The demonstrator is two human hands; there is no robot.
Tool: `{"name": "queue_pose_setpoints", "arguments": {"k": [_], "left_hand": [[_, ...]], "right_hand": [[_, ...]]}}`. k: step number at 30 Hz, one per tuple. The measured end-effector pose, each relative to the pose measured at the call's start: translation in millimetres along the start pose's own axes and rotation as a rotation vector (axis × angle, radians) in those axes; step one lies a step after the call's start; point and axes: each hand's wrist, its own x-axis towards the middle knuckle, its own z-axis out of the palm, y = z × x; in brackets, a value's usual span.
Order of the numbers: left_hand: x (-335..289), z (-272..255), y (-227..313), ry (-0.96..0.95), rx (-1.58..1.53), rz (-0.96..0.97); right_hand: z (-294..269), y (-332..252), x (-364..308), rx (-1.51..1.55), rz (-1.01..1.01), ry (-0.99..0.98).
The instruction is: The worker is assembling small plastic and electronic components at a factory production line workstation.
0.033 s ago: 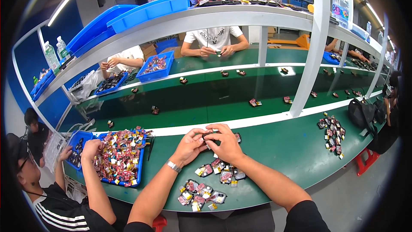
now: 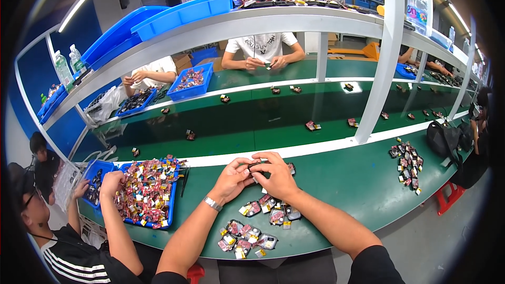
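Note:
My left hand (image 2: 231,181) and my right hand (image 2: 278,180) meet over the green bench, fingertips pinched together. Between them is a small dark electronic unit (image 2: 254,166), mostly covered by the fingers. Just in front of my wrists lies a loose group of small black-cased units (image 2: 276,215) with red circuit boards and silver-and-yellow battery cells. Closer to the bench's front edge is a second such cluster (image 2: 243,239). Another unit (image 2: 291,168) shows partly behind my right hand.
To the left, a co-worker's hand (image 2: 112,183) reaches over a blue tray (image 2: 172,200) heaped with circuit boards. Black tweezers (image 2: 184,181) lie beside it. Scattered units sit along the green belt (image 2: 226,126). A white post (image 2: 386,58) rises ahead. More units (image 2: 407,164) lie at right.

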Motion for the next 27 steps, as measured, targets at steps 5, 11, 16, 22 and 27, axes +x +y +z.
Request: {"name": "queue_pose_setpoints", "arguments": {"k": [5, 11, 16, 22, 27], "left_hand": [[0.0, 2.1, -0.9, 0.017, -0.004, -0.001], [1.6, 4.6, -1.0, 0.037, 0.005, -0.001], [-1.1, -2.1, -1.8, 0.046, 0.067, 0.000], [0.4, 6.0, -3.0, 0.080, 0.039, 0.027], [0.3, 6.7, -3.2, 0.095, 0.032, 0.018]], "right_hand": [[-2.5, 3.2, -0.9, -0.010, 0.013, -0.013], [1.5, 5.7, -2.2, 0.047, 0.086, -0.023], [5.0, 0.7, -1.2, 0.068, 0.021, -0.053], [1.1, 0.3, 1.3, -0.029, -0.046, 0.067], [2.3, -1.8, 3.4, -0.113, -0.146, 0.092]]}}
